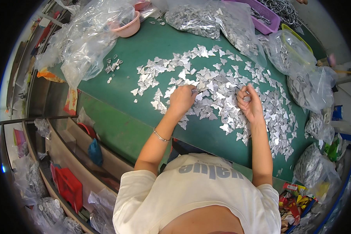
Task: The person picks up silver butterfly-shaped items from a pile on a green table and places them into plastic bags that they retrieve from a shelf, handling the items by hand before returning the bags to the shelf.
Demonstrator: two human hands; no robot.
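Many small, flat, silver butterfly-shaped metal pieces [218, 84] lie in a loose spread over the green table [121, 93]. On the left edge of the pile rests my left hand [182, 100], its fingers curled down and pinched among the pieces. What its fingertips hold is too small to make out. My right hand [251, 104] is over the right part of the pile, palm turned inward and fingers closed. A small silver piece shows between its thumb and fingers, its exact shape partly hidden.
Clear bags of silver parts [195, 21] line the far edge, beside a pink bowl [128, 26] and a purple basket [270, 19]. More filled bags [306, 85] stand on the right. Small loose parts [113, 65] lie left of the pile. Open drawers [85, 156] sit at lower left.
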